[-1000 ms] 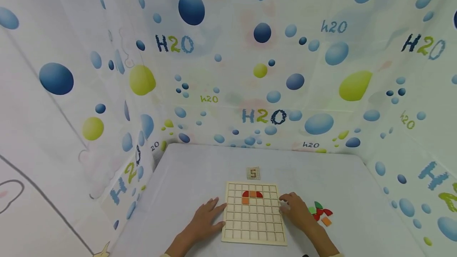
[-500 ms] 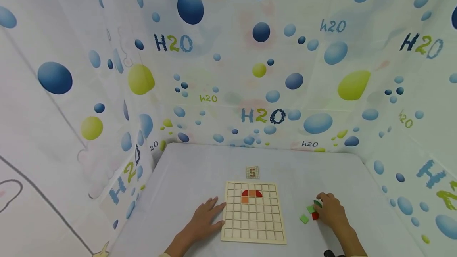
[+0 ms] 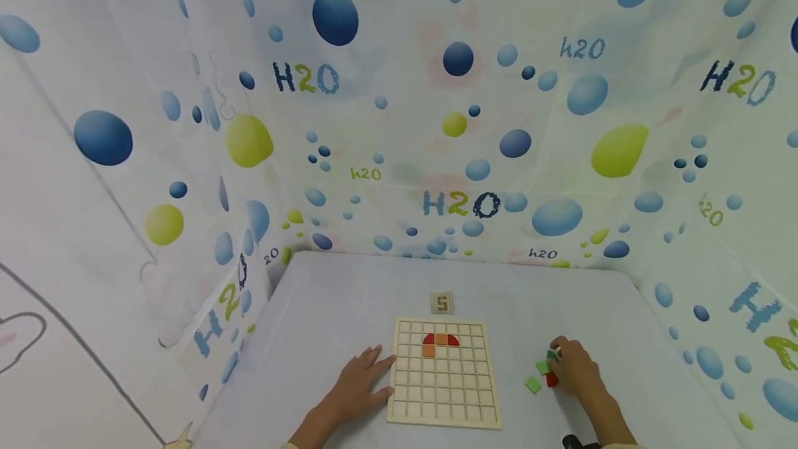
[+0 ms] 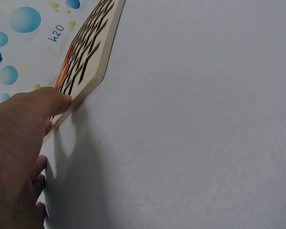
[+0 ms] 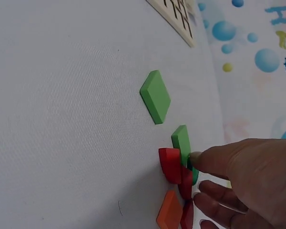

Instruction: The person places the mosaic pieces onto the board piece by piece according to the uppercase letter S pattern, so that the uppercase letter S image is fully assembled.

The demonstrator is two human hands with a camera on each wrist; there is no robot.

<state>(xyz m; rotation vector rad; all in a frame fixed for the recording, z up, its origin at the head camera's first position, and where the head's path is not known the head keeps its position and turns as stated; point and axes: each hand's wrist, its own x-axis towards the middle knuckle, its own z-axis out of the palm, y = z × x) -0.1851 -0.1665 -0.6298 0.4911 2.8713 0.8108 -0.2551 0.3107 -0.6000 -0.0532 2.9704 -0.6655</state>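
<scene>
The left hand [image 3: 359, 384] lies at the left side of a wooden grid board [image 3: 442, 393], fingers spread. Its thumb touches the board's edge in the left wrist view. Red rounded pieces [image 3: 453, 340] and orange squares [image 3: 428, 350] sit in the board's upper cells. To the right of the board, the right hand [image 3: 576, 368] pinches a dark green rounded piece [image 3: 551, 354] between thumb and index finger. Below and beside its fingers in the right wrist view lie red pieces [image 5: 170, 164], an orange piece [image 5: 169, 210] and a light green piece [image 5: 181, 140].
A separate light green square [image 3: 533, 385] lies between the board and the pile. Beyond the board's far edge is a small card [image 3: 442, 303] with an S-like or 5-like figure. A white cloth [image 3: 349, 296] covers the table, with patterned curtains [image 3: 399, 144] around it.
My right hand has moved from the board's right edge to the loose pieces. One light green square now lies apart from the pile, and the dark green piece has turned. The left hand stays put.
</scene>
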